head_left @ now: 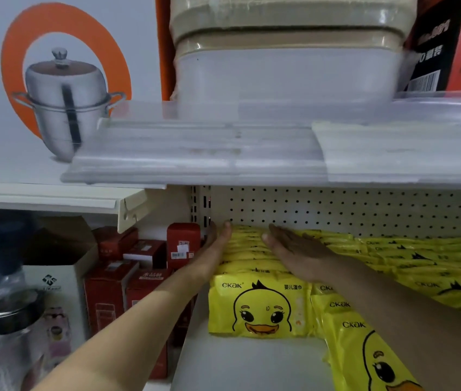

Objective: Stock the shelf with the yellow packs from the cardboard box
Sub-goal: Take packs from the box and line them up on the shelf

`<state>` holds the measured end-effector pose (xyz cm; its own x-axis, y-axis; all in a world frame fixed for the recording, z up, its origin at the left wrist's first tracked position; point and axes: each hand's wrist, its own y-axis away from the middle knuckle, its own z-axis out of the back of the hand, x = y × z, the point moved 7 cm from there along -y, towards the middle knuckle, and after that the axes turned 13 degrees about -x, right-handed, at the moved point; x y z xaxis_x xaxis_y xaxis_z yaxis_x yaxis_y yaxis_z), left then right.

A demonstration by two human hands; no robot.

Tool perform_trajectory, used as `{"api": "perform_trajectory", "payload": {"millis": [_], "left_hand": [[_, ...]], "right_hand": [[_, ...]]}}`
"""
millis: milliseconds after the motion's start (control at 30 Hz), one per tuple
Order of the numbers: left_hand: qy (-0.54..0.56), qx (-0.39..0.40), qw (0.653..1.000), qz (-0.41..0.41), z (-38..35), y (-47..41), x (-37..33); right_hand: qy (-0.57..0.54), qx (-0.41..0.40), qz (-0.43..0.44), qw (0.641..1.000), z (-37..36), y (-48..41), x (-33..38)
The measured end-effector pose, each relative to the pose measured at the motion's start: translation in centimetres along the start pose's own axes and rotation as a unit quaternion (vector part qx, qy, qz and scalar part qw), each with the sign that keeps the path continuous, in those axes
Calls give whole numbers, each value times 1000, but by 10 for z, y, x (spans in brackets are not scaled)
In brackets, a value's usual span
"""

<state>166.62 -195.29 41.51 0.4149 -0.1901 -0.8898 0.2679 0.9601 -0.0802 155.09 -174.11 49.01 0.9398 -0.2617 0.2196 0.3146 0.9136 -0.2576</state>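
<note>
Clearly both hands are on the yellow packs (263, 306), which stand in a tight row on the white shelf (251, 365), running from near its front back to the holed back panel (336, 210). The front pack faces outward: glossy bright yellow wrap, a cartoon duck face with big black eyes and an orange beak, the letters "CKAK" in white at its top left and small writing at its top right. More of the same packs lie to the right in slanted, overlapping rows, partly hidden by the right arm.

The left hand (218, 244) lies edge-on against the left side of the row, fingers straight and together, tips near the back panel. The right hand (294, 249) lies flat on top of the row, palm down, fingers stretched out and gripping nothing.

Red boxes (110, 283) stand just beside the shelf on the left. Above, an upper shelf (195, 153) carries a white tub (285, 74) next to a box printed with a steel pot (63, 88).
</note>
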Motion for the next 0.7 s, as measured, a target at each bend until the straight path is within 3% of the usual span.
{"api": "perform_trajectory", "payload": {"millis": [133,233,367,467,567,700], "left_hand": [[29,30,998,-47,5,51,-27],[-26,-5,999,-36,1,10,-19],[12,-6,999,-52,-28,-67,36],[-33,13,996,-77,4,-2,0],[-5,102,991,-81,17,106,-53],[19,95,992,-85,17,97,-44]], "right_hand": [[-4,9,0,1000,0,3,2],[-1,3,-2,1000,1,3,1],[2,1,2,1000,2,4,2],[13,-1,0,1000,2,5,1],[21,-4,0,1000,1,5,1],[18,-15,5,1000,-1,3,-1]]}}
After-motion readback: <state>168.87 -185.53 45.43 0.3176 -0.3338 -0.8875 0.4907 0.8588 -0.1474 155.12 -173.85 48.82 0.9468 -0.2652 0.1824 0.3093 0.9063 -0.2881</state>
